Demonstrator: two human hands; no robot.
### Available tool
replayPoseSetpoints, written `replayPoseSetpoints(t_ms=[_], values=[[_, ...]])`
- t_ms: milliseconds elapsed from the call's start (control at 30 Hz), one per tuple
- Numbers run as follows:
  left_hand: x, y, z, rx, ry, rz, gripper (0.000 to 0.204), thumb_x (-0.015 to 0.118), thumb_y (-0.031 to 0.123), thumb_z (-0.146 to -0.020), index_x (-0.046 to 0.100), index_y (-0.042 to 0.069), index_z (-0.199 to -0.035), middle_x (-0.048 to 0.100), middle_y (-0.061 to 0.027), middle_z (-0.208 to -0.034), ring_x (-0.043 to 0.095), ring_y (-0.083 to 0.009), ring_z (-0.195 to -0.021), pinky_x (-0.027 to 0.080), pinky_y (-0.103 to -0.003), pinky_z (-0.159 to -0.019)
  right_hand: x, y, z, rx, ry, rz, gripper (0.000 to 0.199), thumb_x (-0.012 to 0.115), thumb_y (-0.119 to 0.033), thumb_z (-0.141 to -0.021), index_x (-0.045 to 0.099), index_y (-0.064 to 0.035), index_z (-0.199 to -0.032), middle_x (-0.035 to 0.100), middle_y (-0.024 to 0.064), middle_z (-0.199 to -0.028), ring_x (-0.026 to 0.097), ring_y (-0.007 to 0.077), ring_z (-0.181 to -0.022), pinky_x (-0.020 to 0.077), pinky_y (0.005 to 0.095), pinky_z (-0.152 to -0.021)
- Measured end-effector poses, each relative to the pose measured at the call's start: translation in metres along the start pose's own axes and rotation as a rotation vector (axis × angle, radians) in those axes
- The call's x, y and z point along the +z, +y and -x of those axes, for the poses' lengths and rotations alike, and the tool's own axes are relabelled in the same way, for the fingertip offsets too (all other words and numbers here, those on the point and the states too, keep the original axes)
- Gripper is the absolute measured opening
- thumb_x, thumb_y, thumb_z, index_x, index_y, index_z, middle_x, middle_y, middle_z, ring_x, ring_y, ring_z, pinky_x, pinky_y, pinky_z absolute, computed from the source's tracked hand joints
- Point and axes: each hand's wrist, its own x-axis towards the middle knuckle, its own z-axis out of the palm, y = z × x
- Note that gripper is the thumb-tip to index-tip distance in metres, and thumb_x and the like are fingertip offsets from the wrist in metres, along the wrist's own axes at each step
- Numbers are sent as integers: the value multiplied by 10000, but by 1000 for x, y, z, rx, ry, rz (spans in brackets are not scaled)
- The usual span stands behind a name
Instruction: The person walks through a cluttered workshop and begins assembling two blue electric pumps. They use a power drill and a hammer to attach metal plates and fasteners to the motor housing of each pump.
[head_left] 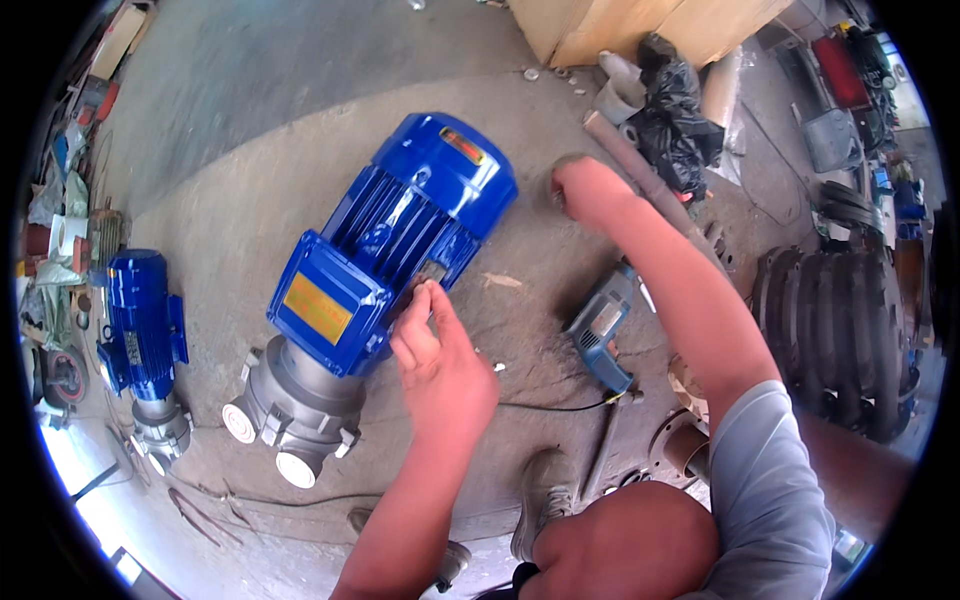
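Note:
A blue electric motor with a finned body lies tilted on the floor in front of me, joined to a grey metal pump housing with two round white-capped ports. A yellow plate is on the motor's box-shaped cover. My left hand pinches with thumb and forefinger at the motor's right side, by a small greyish metal piece; what lies between the fingertips is too small to tell. Off to the right of the motor, my right hand is curled closed above the floor, somewhat blurred, and its contents are hidden.
A blue-grey power drill with a cord lies between my arms. Another blue motor stands at left. Black plastic bags, a pipe and a large box are at the far right. Dark ribbed rings stand rightward.

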Motion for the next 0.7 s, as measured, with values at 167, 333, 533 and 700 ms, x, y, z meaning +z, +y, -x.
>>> replayPoseSetpoints(t_ms=[167,333,533,700], values=[[7,-7,3,4,31,-57,886,697,6,-859,348,-133,-1662,359,-233,-1657,422,-433,-1450,399,-501,-1239,18,-8,-16,102,-39,150,205,710,-36,-908,837,-15,-1068,807,244,-1163,779,418,-1131,635,474,-974],[18,-9,0,50,99,-65,857,685,-8,-851,382,-149,-1641,396,-255,-1619,450,-449,-1407,416,-505,-1211,37,25,-33,60,-124,292,179,723,-72,-915,850,-10,-1026,811,241,-1162,793,416,-1082,643,489,-932],[15,-9,1,27,113,-48,824,672,-21,-842,431,-146,-1620,410,-254,-1613,470,-452,-1385,427,-507,-1191,3,-2,-22,63,-104,154,187,712,-137,-897,825,-5,-968,800,263,-1057,777,456,-1003,635,506,-882],[23,-14,1,39,161,-13,818,662,-33,-844,434,-144,-1621,419,-258,-1607,477,-450,-1384,419,-512,-1192,-23,-13,22,80,135,-167,195,743,-152,-848,737,3,-967,765,247,-892,751,468,-883,628,495,-835]])
